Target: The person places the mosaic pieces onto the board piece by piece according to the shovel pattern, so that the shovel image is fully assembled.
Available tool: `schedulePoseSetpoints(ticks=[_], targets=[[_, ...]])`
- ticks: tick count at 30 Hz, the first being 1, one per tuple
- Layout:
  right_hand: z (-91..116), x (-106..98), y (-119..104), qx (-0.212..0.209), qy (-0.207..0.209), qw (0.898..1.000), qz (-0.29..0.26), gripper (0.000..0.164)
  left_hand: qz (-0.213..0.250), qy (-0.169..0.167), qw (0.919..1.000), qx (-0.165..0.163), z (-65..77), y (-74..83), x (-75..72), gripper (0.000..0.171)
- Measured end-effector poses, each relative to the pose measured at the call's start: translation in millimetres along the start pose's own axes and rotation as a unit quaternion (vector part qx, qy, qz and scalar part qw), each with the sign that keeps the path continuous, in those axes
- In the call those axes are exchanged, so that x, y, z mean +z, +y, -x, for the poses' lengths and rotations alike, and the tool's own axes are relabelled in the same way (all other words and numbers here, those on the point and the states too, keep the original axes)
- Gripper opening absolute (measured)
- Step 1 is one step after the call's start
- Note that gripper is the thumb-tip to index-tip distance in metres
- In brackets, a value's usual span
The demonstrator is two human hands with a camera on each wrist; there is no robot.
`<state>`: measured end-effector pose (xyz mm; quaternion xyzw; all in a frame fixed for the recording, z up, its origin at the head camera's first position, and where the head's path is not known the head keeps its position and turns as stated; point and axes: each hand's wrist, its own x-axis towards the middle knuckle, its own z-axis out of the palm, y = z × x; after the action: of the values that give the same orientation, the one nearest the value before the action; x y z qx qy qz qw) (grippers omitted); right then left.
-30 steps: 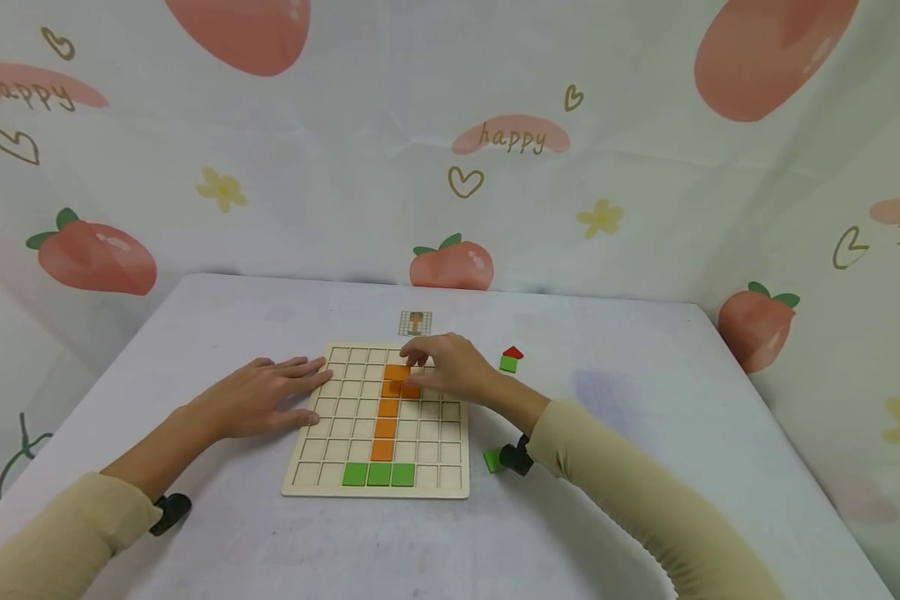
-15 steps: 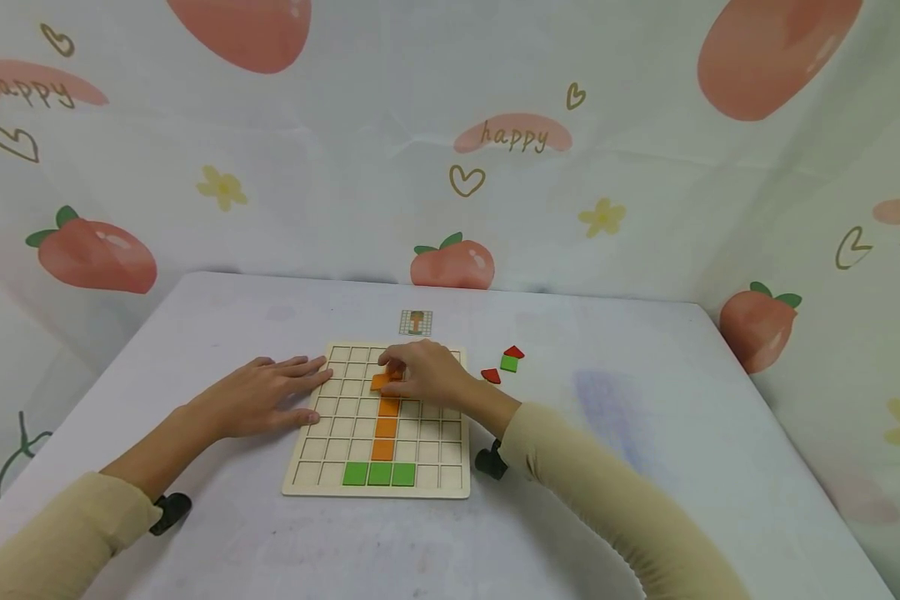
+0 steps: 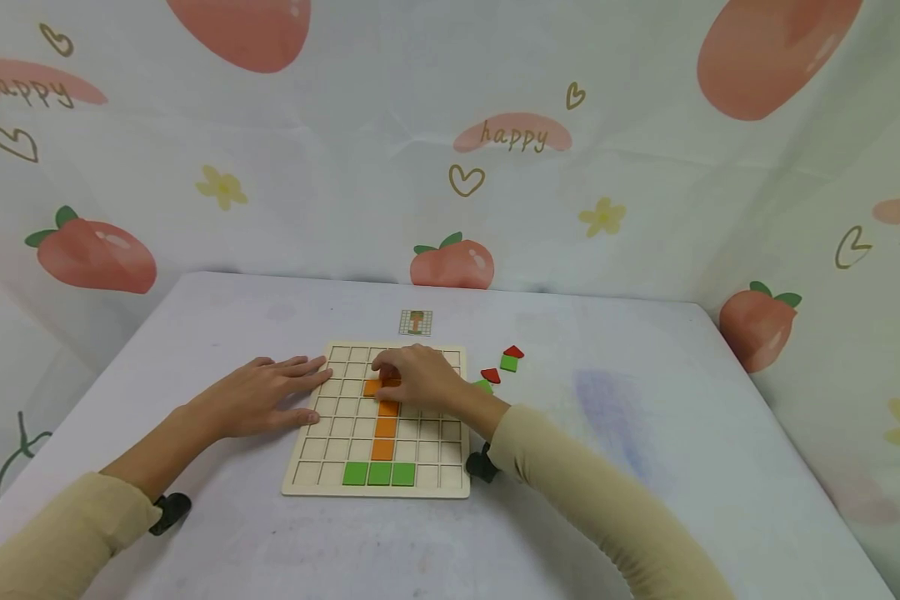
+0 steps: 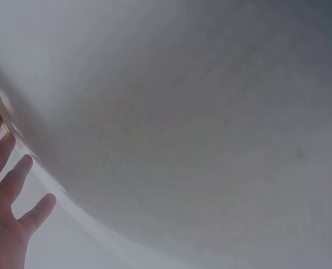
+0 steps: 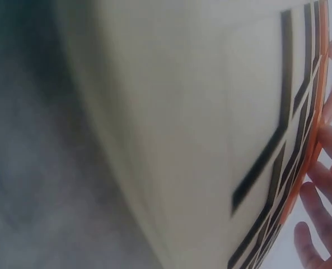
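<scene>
The wooden grid board (image 3: pixel 330 442) lies on the table. A column of orange square tiles (image 3: pixel 385 428) runs up its middle, above a row of green square tiles (image 3: pixel 378 474) along the bottom. My right hand (image 3: pixel 423 379) bends over the upper part of the board, thumb and fingers pinching an orange tile (image 3: pixel 371 388) at the cell left of the column. It covers some of the upper tiles. In the right wrist view, my fingers (image 5: pixel 331 140) touch orange pieces at the board's surface. My left hand (image 3: pixel 270 398) lies with fingers spread, fingertips on the board's left edge.
A small pattern card (image 3: pixel 416 322) lies beyond the board. To the right are a red triangle (image 3: pixel 513 352), a green square (image 3: pixel 509 363), a red piece (image 3: pixel 491 376) and a green piece (image 3: pixel 483 387) partly behind my right wrist. A printed cloth hangs behind the table.
My right hand has moved left and toward me across the board, bringing the orange tile to the cell left of the column, where it now lies flatter. The left hand stays still.
</scene>
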<state>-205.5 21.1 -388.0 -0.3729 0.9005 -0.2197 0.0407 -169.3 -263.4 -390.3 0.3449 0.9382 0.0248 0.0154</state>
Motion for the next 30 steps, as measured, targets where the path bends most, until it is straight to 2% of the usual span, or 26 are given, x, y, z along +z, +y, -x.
schedulePoseSetpoints(ticks=[9, 30], targets=[[-1.0, -0.4, -2.1, 0.003, -0.002, 1.000, 0.018, 0.038, -0.001, -0.004, 1.0000, -0.004, -0.2, 1.6, -1.3, 0.071], [-2.8, 0.5, -0.8, 0.002, -0.003, 1.000, 0.015, 0.036, 0.002, -0.006, 1.0000, -0.005, -0.6, 2.2, -1.7, 0.071]])
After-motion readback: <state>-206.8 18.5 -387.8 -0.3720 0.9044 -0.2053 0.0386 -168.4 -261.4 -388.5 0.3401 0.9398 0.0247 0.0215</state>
